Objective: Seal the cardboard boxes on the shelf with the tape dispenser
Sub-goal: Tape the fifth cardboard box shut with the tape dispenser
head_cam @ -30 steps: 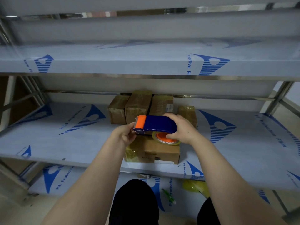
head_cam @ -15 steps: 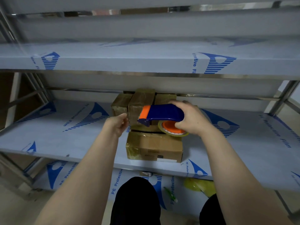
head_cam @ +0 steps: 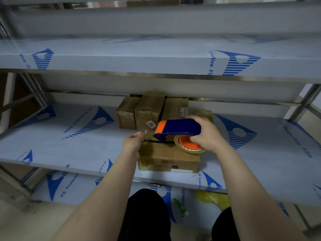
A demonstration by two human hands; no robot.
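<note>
The right hand (head_cam: pixel 206 134) is wrapped round the handle of the blue-and-orange tape dispenser (head_cam: pixel 177 126) and holds it just above the far edge of the front cardboard box (head_cam: pixel 168 159). The tape roll (head_cam: pixel 188 145) hangs over the right part of that box's top. The left hand (head_cam: pixel 133 143), at the box's far-left corner, has its fingertips pinched together on what looks like the free tape end (head_cam: pixel 145 132). The film is clear and only a glint shows, so that hold is likely rather than certain. The hands are apart, with a short span between them above the box. Behind the box, more taped boxes (head_cam: pixel 149 110) stand at the rear of the shelf (head_cam: pixel 69 136).

If the drawn-out tape slackens, it could fold onto itself or cling to the fingers. If the end lands off the box's seam, the strip would run crooked and leave the flaps gapped. A hard pull could also drag the box sideways, since neither hand seems to brace it.
</note>
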